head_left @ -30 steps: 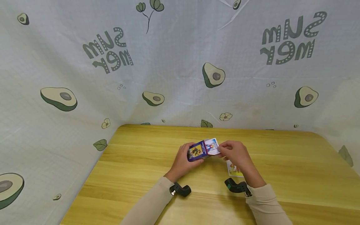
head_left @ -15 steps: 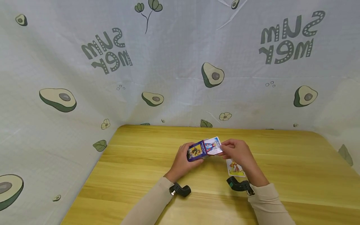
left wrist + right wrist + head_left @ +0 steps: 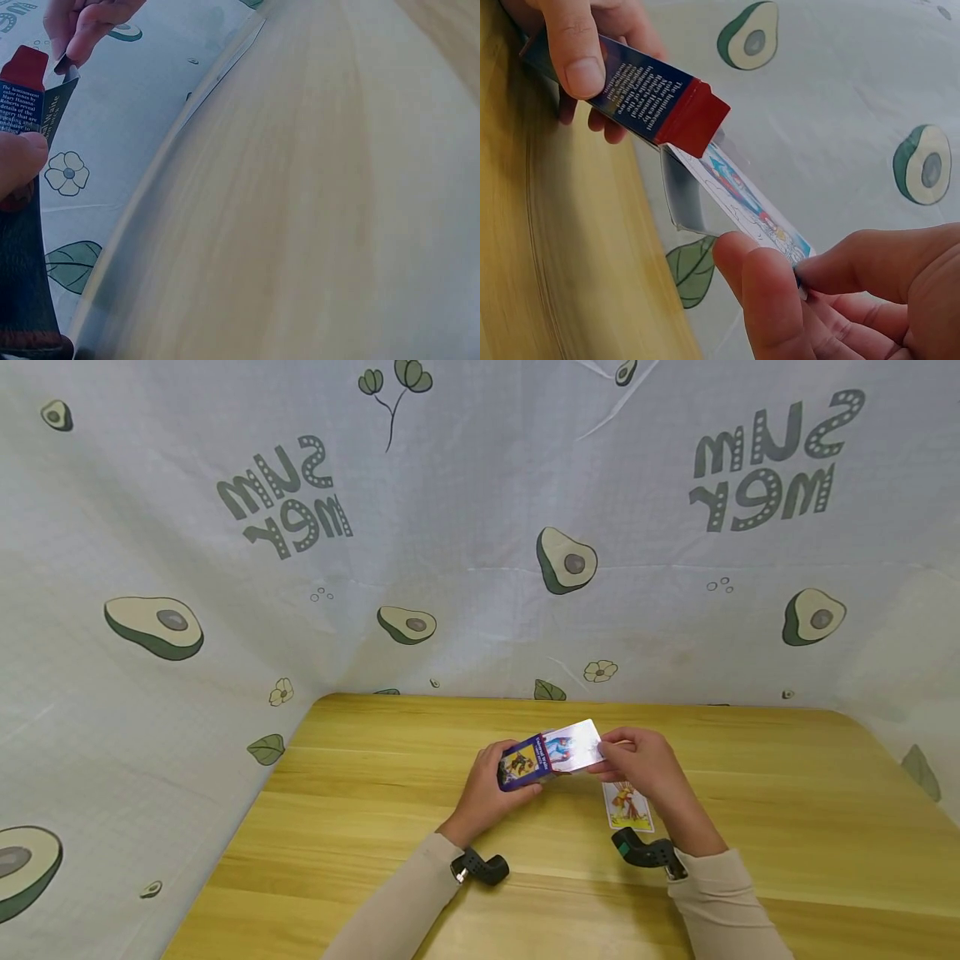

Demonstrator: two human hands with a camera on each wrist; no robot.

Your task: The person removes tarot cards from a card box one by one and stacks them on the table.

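My left hand (image 3: 483, 793) grips a dark blue card box (image 3: 524, 763) with a yellow picture panel, held above the table. In the right wrist view the box's red end flap (image 3: 697, 116) stands open, the left thumb (image 3: 583, 71) pressing its printed side. A picture card (image 3: 573, 747) sticks partway out of the box, its face catching glare. The far end of that card is pinched between thumb and fingers of my right hand (image 3: 637, 764). Below the right hand another picture card (image 3: 628, 807) lies face up on the table, partly covered by the hand.
The wooden table (image 3: 360, 777) runs back to a white curtain (image 3: 480, 527) printed with avocados and lettering. Each wrist wears a black camera mount; the right one (image 3: 643, 850) sits close by the card on the table.
My right hand has moved right and slightly up, drawing the picture card farther out of the box. The left hand and box have stayed nearly still. More of the table card shows.
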